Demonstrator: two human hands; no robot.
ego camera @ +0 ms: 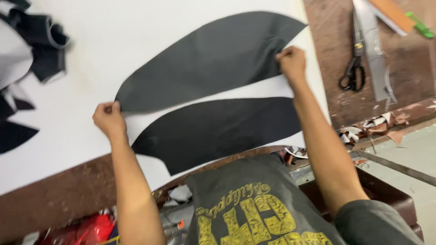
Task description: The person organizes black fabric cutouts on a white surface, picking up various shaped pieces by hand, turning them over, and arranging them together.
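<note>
Left hand (108, 119): fingers pinched on the lower left tip of the upper black leaf-shaped piece (209, 59).
Right hand (291, 62): fingers closed on that piece's right edge.
Upper piece: held stretched over the white sheet (113, 41) on the worktop (399, 77).
Second black piece (218, 129): laid flat just below.
Scissors (354, 68): well apart, at the right.

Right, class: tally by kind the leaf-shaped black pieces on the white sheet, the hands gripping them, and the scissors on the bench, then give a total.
Leaf-shaped black pieces: 2, the held upper piece and the lower piece
Hands: 2, left hand and right hand, each pinching an end of the upper piece
Scissors: 1
Total: 5
</note>
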